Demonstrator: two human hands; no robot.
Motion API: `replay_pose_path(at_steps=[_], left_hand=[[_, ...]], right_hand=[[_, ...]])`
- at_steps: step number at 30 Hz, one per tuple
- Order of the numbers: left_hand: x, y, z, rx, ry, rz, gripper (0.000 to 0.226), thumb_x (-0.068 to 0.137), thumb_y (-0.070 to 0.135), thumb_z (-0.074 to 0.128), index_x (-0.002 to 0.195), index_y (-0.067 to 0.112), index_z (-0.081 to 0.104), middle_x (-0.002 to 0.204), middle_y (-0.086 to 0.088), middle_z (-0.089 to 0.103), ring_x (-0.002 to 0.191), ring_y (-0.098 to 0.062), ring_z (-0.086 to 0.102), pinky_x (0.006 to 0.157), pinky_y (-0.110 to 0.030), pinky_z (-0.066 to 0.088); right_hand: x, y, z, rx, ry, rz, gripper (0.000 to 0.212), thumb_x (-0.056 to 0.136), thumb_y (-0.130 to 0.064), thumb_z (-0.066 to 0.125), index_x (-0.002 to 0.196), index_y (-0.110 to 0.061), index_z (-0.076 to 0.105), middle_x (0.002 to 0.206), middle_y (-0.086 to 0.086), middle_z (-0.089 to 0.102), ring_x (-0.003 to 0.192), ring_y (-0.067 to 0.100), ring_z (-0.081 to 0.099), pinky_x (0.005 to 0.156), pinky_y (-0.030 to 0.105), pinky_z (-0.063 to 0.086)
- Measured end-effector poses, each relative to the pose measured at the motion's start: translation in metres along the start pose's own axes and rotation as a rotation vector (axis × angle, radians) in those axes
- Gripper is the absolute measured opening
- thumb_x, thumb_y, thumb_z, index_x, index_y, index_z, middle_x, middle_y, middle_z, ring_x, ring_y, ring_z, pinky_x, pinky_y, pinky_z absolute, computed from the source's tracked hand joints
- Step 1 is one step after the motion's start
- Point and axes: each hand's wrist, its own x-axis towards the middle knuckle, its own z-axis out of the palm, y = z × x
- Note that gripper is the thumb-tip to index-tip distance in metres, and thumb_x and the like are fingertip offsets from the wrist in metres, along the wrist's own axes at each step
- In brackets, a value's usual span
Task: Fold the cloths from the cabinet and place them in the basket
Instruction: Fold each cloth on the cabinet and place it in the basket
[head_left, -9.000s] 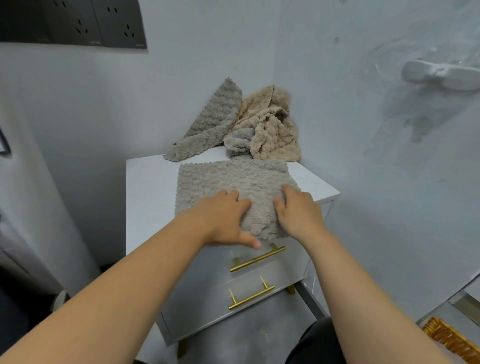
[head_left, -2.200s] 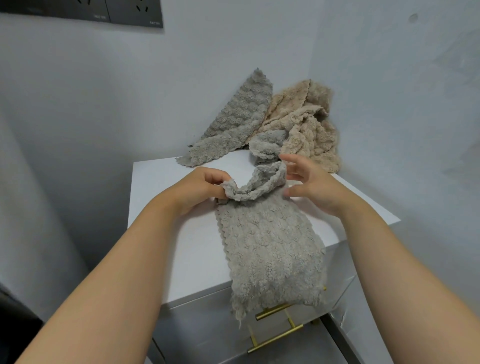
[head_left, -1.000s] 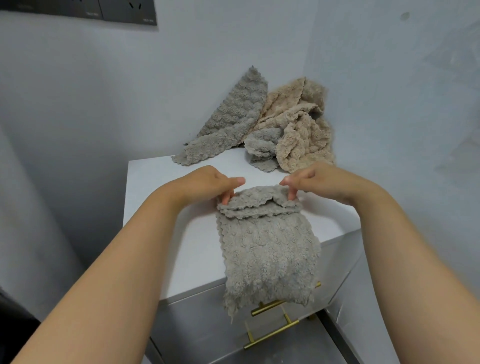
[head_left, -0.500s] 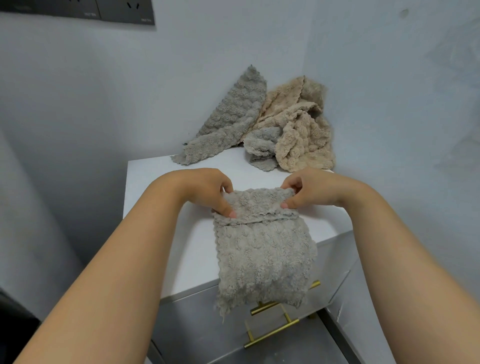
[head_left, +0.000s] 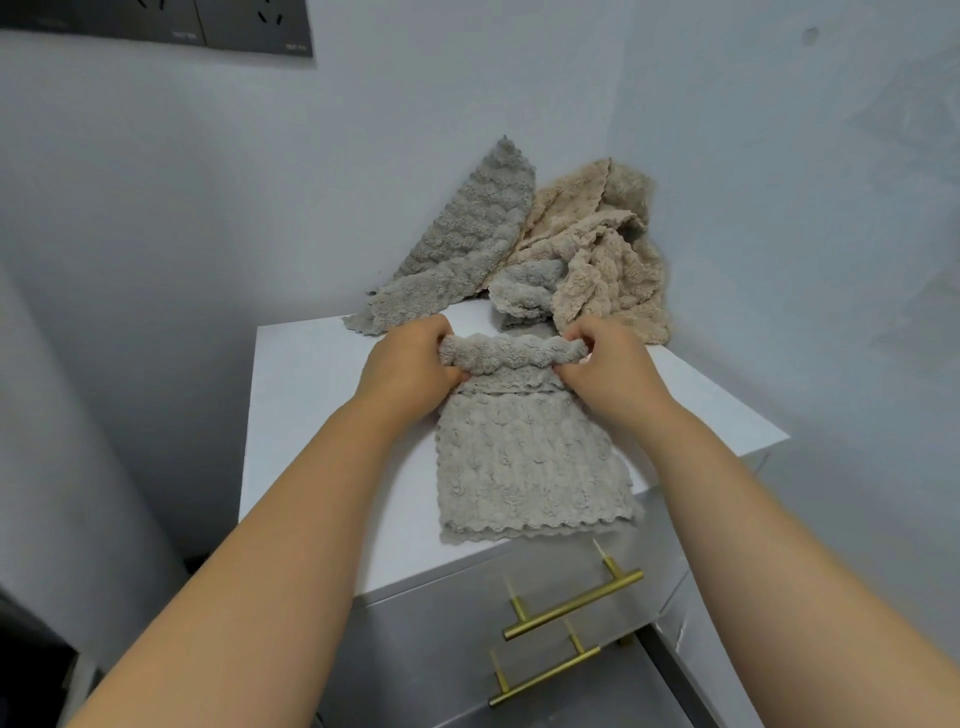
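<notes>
Location type: interior of a home, at a room corner; the exact room cannot be determined. Two pale painted walls meet at a vertical corner behind a low white cabinet. The cabinet has two grey drawer fronts, each fitted with a brass bar handle. A dark multi-socket panel is mounted high on the left-hand wall. Household textiles are present: a grey fleece cloth lies on the cabinet top, and a heap of grey and beige fleece cloths leans into the corner.
</notes>
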Motion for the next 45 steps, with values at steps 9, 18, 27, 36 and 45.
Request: replay_pose_path(at_steps=[9,18,27,36,45], left_hand=[[-0.001,-0.006,-0.017,-0.281,-0.171,0.082,0.039,0.069,-0.004,0.076,0.072,0.024,0.049,0.077,0.009,0.054,0.069,-0.004,0.048,0.055,-0.009,0.036],[-0.008,-0.003,-0.035,-0.418,-0.485,0.038,0.053,0.082,0.057,0.061,0.08,0.004,0.058,0.077,0.005,0.057,0.061,-0.004,0.049,0.073,-0.022,0.039],[-0.005,0.011,-0.028,-0.271,-0.406,0.078,0.038,0.072,0.038,0.079,0.051,0.016,0.056,0.061,-0.006,0.057,0.053,-0.014,0.047,0.062,-0.026,0.043],[-0.003,0.012,-0.024,-0.007,-0.503,0.164,0.038,0.072,0.033,0.081,0.1,0.03,0.055,0.112,0.007,0.052,0.1,-0.01,0.052,0.081,-0.024,0.042],[-0.001,0.01,-0.027,0.113,-0.655,0.059,0.047,0.07,0.053,0.076,0.106,0.024,0.065,0.095,0.007,0.066,0.091,-0.016,0.06,0.083,-0.029,0.047]], right_hand=[[0.004,-0.007,-0.027,0.095,-0.226,-0.014,0.036,0.07,0.007,0.074,0.074,-0.022,0.053,0.089,-0.003,0.061,0.078,0.01,0.055,0.06,0.016,0.041],[0.001,-0.006,-0.046,0.04,-0.537,-0.048,0.032,0.066,-0.014,0.084,0.074,-0.027,0.056,0.116,0.004,0.064,0.117,0.022,0.054,0.104,0.046,0.039],[0.002,-0.009,-0.039,0.137,-0.422,-0.021,0.031,0.083,-0.03,0.071,0.066,-0.005,0.068,0.084,0.006,0.074,0.097,0.02,0.068,0.087,0.038,0.052],[0.0,-0.012,-0.037,-0.054,-0.591,-0.063,0.021,0.075,-0.025,0.079,0.069,-0.02,0.06,0.069,-0.01,0.063,0.066,0.008,0.053,0.069,0.028,0.045],[0.0,-0.014,-0.028,-0.152,-0.636,-0.002,0.048,0.074,-0.045,0.076,0.111,-0.016,0.063,0.082,-0.009,0.056,0.075,0.009,0.05,0.071,0.026,0.04]])
